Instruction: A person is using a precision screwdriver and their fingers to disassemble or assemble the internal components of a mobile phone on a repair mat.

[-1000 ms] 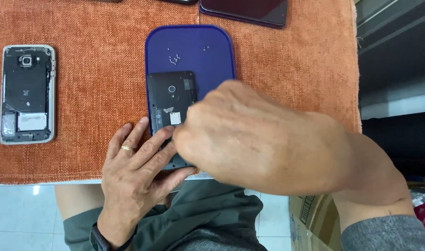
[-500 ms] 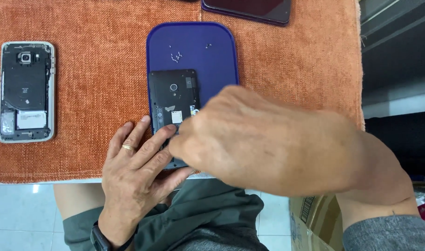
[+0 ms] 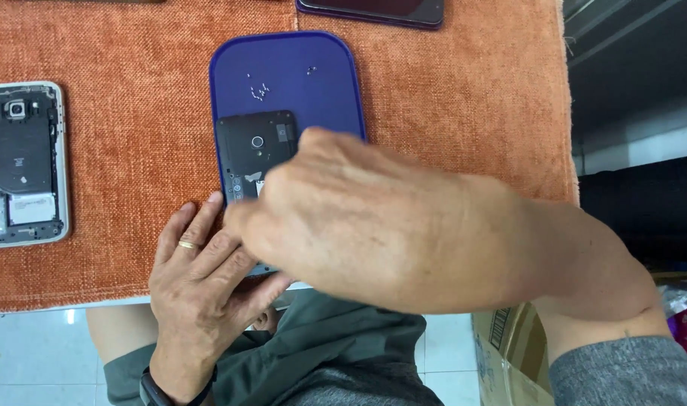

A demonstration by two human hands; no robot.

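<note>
Orange woven cloth covers the desk and carries everything in view. Across the middle stretches the right hand, its forearm entering from the lower right in a grey sleeve, knuckles up and fingers curled down over the lower half of an opened black phone; whether those fingers pinch anything cannot be told, since the back of the hand hides them. The phone lies on a blue rounded tray, at its near end. The left hand, with a gold ring, lies flat and spread at the tray's near left corner, fingertips touching the phone's edge, grasping nothing. Well apart on the left lies a second opened phone with a silver frame. A dark phone sits at the far edge. Tiny screws dot the tray.
</note>
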